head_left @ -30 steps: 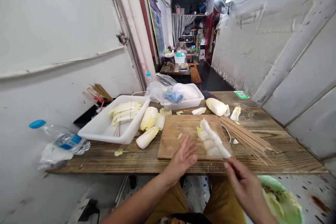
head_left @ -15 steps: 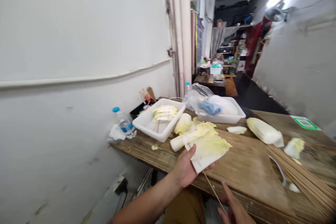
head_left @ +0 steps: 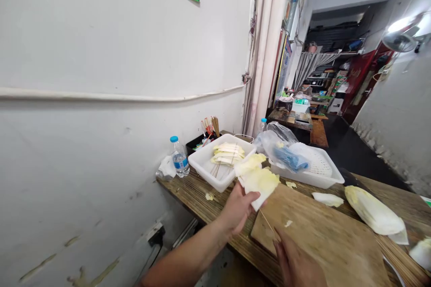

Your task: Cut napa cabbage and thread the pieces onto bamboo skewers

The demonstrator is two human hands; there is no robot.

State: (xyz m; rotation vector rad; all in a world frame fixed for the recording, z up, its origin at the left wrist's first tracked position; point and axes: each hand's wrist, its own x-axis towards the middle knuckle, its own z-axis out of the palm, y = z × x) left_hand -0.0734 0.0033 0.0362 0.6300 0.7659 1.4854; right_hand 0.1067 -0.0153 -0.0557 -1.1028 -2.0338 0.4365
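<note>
The left hand (head_left: 240, 208) has its grip pinching cabbage leaves (head_left: 261, 181) under the thumb, apparently so the broad pieces don't sag; at five o'clock from them the right hand (head_left: 298, 258) pinches the bare end of their skewer (head_left: 267, 221), likely to steady it. At ten o'clock a white tray (head_left: 198, 163) raises its wall before finished skewers (head_left: 227, 153); a plastic bag (head_left: 286, 150) crowds one o'clock, the cutting board (head_left: 313, 228) four

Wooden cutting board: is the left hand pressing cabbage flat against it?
No, the left hand holds the napa cabbage leaf up off the cutting board.
</note>
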